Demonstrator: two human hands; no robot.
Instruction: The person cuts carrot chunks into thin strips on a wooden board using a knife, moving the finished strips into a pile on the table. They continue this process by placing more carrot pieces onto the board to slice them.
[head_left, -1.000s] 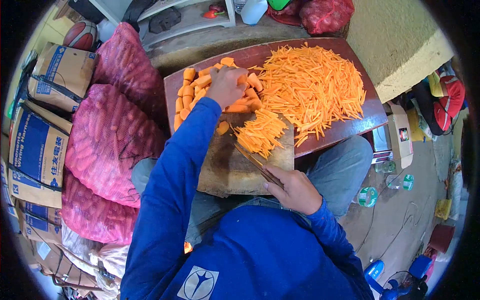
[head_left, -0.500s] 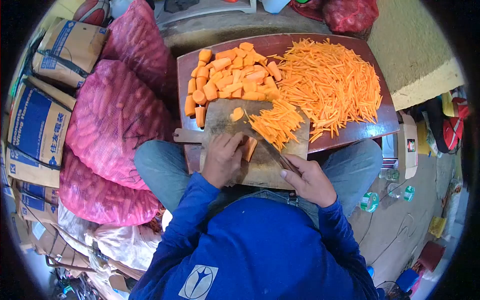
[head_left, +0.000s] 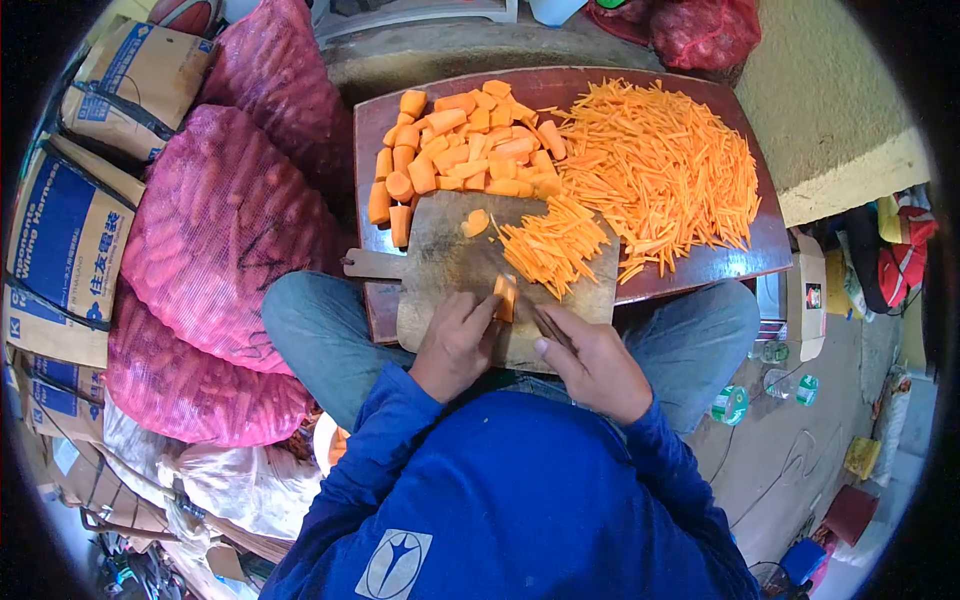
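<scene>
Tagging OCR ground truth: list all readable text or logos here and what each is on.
"住友電装": blue panel of the cardboard box at left.
"Wiring Harness": same box, partly cut off, probable reading.
Wordless white emblem: blue shirt.
Labels on the small carton and bottles: too small to read.

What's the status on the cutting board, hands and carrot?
Left hand pinning orange carrot chunk on wooden cutting board. Right hand gripping knife at chunk. Cut strips beside blade.

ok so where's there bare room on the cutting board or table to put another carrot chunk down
Free: the cutting board left half, between the carrot chunks pile and the left hand. Also the table strip by the board handle. Crowded: the board's right side under the julienned strips, and the near edge where the right hand works the knife.
</scene>
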